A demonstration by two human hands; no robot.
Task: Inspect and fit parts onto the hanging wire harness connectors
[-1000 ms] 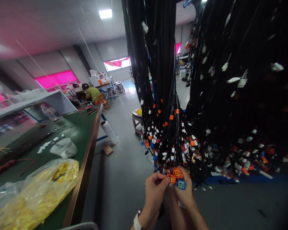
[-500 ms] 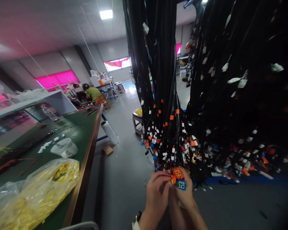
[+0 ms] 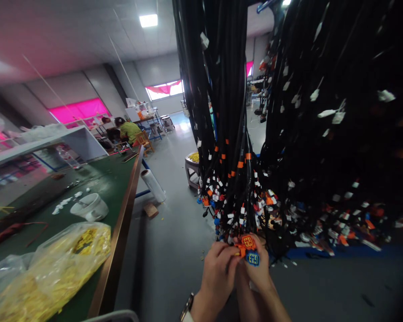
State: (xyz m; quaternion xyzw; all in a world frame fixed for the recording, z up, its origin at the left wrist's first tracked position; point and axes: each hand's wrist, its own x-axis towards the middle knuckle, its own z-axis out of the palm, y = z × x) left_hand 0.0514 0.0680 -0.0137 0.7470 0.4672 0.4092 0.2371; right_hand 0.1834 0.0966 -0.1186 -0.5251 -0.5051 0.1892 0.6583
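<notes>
Factory floor, black wire harnesses point(image 3: 228, 112) hung in bundles. An orange connector point(image 3: 248, 242) and blue connector point(image 3: 253, 258) are pinched between left hand point(image 3: 218, 273) and right hand point(image 3: 260, 273) fingertips; light, rigid plastic probably, best gripped by the housings.

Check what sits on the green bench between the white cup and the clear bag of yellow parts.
Head view: only bare green bench top between the white plastic cup and the clear bag of yellow parts; nothing lies in that gap.
</notes>
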